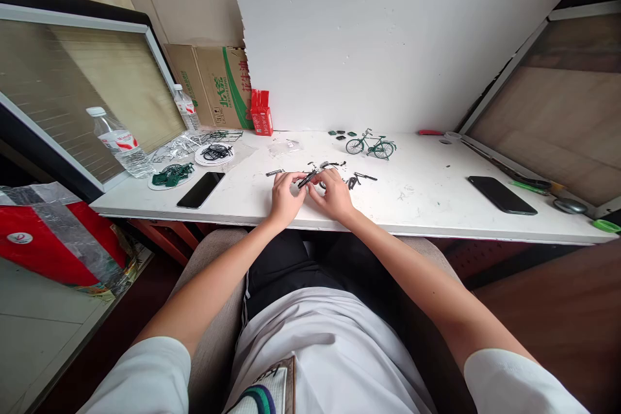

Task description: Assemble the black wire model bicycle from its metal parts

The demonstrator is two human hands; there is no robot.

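Observation:
Between the fingertips of both hands is a small black model bicycle part [306,179], tilted and held just over the white table [422,200]. My left hand [287,197] pinches it from the left, and my right hand [334,194] grips it from the right; its exact shape is partly hidden by the fingers. Behind and beside the right hand lie loose black parts, among them a thin bar-like piece [365,176] and a curved piece [334,163]. Another short black piece [275,172] rests left of the hands. Farther back stands a green model bicycle [371,145].
At left are a dark phone [201,189], a plate of green parts [172,174], a plate of black parts [216,153] and water bottles [123,143]. A red box [262,114] stands by a carton [213,87]. At right lies a black phone [502,195] near a computer mouse [570,206].

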